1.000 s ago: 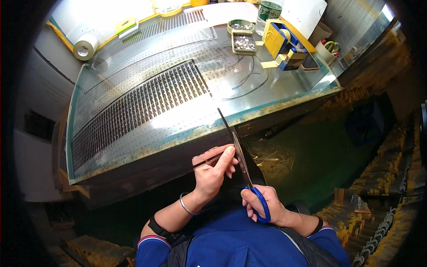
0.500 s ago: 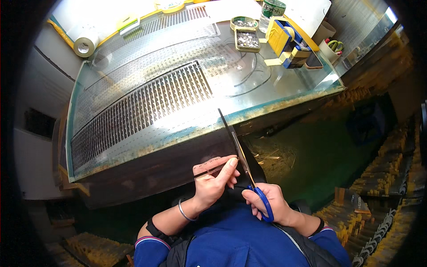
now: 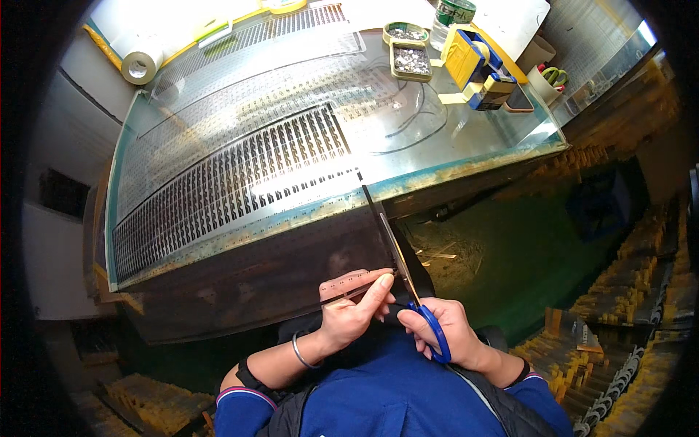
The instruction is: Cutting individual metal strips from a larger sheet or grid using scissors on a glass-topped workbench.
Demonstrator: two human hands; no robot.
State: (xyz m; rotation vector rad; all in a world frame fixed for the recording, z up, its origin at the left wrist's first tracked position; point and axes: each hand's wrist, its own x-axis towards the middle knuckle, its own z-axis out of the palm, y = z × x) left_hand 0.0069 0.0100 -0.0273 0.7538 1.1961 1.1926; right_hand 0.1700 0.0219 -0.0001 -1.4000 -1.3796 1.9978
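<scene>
A clear film sheet [image 3: 240, 164] printed with rows of black marks lies on the glass-topped table, its near part reaching past the front edge toward me. My left hand [image 3: 355, 302] pinches the film's near edge between thumb and fingers, and the fingers show through it. In my right hand [image 3: 445, 331] are scissors with blue handles [image 3: 429, 331], blades pointing up and away. The blades lie along a narrow dark strip [image 3: 373, 207] at the film's right edge, just right of my left fingertips. Whether the blades have closed on the film is hard to see.
Beyond the film stand a tin of small pieces [image 3: 410, 60], a blue and yellow tape dispenser [image 3: 470, 62], a phone [image 3: 518, 100] and a cup of pens and scissors [image 3: 542, 84]. A white tape roll [image 3: 140, 67] sits at far left. Brown stacked pieces [image 3: 575, 342] lie low at right.
Both hands stay in nearly the same pose, with my left hand slightly lower in the picture. Dark marks near the table's front edge show more plainly. The view has shifted a little.
</scene>
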